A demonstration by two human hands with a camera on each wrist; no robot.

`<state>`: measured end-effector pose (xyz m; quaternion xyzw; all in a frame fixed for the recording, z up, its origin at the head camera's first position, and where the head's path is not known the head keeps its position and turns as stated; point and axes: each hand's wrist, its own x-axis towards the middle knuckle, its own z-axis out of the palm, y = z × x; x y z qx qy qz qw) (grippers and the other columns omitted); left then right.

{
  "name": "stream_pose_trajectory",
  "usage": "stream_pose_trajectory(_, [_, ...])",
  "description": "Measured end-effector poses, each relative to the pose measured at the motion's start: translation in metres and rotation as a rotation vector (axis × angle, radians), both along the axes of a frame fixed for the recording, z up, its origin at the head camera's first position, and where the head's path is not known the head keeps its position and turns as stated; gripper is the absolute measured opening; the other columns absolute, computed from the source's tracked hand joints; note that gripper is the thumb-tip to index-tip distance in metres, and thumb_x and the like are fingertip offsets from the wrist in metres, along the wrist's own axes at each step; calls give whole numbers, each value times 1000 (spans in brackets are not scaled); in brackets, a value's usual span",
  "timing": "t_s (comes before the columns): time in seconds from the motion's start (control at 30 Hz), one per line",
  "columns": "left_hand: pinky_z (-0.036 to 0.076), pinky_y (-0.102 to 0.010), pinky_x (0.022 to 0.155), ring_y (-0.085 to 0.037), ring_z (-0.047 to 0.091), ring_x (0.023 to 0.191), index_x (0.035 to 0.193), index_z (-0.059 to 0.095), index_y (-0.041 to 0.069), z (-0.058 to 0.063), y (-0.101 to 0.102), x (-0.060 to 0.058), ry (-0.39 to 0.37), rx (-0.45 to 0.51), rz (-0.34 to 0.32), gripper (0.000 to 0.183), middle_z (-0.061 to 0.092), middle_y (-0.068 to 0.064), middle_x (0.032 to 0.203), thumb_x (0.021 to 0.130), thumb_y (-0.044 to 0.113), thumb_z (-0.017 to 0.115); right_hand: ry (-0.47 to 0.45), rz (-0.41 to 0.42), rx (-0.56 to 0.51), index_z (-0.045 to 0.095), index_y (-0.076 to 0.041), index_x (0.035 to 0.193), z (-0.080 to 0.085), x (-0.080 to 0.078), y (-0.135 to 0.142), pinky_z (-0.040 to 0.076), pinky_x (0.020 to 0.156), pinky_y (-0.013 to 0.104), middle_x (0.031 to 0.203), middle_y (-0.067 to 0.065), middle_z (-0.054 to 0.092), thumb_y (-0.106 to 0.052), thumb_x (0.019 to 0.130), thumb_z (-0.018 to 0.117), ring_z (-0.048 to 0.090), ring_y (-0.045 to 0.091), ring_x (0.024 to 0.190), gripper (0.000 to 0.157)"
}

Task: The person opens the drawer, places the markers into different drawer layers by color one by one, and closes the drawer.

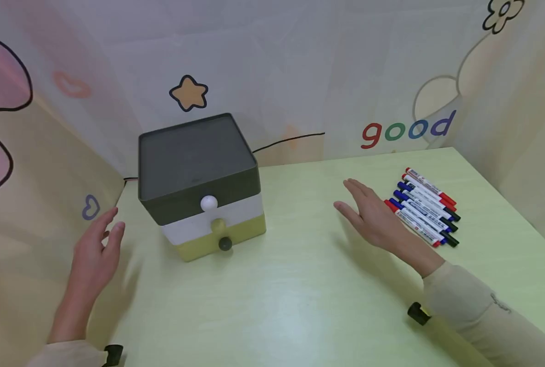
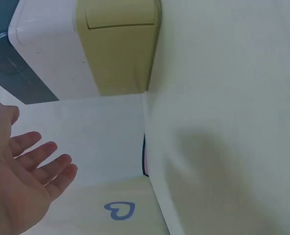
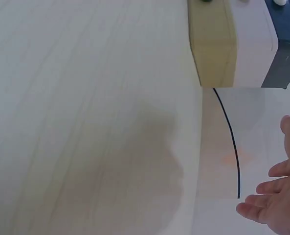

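A small three-tier drawer box (image 1: 199, 158) stands at the back left of the table, its top tier dark grey, the middle white and the bottom yellow-green. Round knobs sit on its front: a white knob (image 1: 209, 203), a yellow-green one (image 1: 218, 226) and a dark one (image 1: 225, 243). To the left of the box my left hand (image 1: 97, 255) hovers with relaxed fingers, holding nothing. My right hand (image 1: 374, 216) is held over the table between the box and a row of markers (image 1: 423, 206), fingers extended and palm toward the box, also holding nothing.
Several markers with red, blue and black caps lie side by side on the pale green table (image 1: 300, 285) at the right. Behind the table hangs a printed curtain (image 1: 290, 66) with a star and the word "good". Another stretch of cloth (image 1: 33, 229) borders the left side.
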<state>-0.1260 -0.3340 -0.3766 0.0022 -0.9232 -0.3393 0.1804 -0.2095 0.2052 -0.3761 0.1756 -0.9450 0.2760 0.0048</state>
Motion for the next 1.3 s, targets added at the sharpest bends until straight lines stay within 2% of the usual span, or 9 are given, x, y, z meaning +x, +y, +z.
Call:
stream_pose_trajectory(0.07, [49,-29,100,-42,57,126,155,45,3,3,4,2,14,36,34,51,50,-22,152,111,28,44,-5,1,-61,30,-2,161,2,-1,-4,29,116,62,165,22,29,-49,109,46,28,43,150,72])
stream_pose_trajectory(0.17, [38,-5,86,-5,60,120,151,53,5,7,11,2,48,83,62,47,58,-17,145,110,29,47,-10,7,-156,37,-1,158,4,-1,-10,41,109,60,159,23,39,-45,109,46,44,43,140,66])
stream_pose_trajectory(0.23, [38,-4,87,12,53,112,150,55,7,9,16,3,62,115,62,46,60,-14,144,110,28,49,-15,8,-204,41,-1,156,6,-1,-15,47,103,59,155,22,45,-42,110,47,51,42,133,62])
stream_pose_trajectory(0.3, [39,-5,87,20,48,108,149,56,7,12,20,4,76,143,58,44,61,-14,143,109,27,50,-17,12,-242,43,0,154,7,-1,-20,48,103,57,152,22,48,-40,110,46,54,40,129,60])
stream_pose_trajectory(0.43, [41,-5,87,18,51,108,149,56,7,15,28,4,81,184,64,44,61,-14,142,110,25,50,-23,20,-299,47,0,151,9,-2,-30,46,105,55,149,20,51,-38,111,46,55,37,129,56])
stream_pose_trajectory(0.6, [46,-8,87,8,60,102,148,57,8,25,37,4,76,297,122,42,65,-8,133,110,25,49,-18,32,-340,51,0,149,14,-2,-44,46,106,55,146,19,55,-37,111,47,56,36,128,53])
stream_pose_trajectory(0.83, [50,-12,84,-3,65,99,146,59,10,44,50,4,43,418,152,43,66,5,122,109,30,51,-13,33,-386,57,-3,144,20,-1,-58,54,91,47,126,14,65,-36,111,48,65,29,108,48])
stream_pose_trajectory(1.03, [52,-13,81,-5,66,95,145,60,10,60,58,-4,20,486,150,44,65,10,115,108,33,52,-7,53,-449,62,-3,138,26,3,-73,56,84,41,115,11,70,-33,110,52,68,23,95,43])
stream_pose_trajectory(1.3, [54,-15,75,-13,66,91,134,67,7,75,63,-19,21,729,172,42,67,4,109,103,34,64,30,144,-582,69,-3,125,39,11,-105,58,76,35,101,7,74,-19,104,63,70,17,80,27])
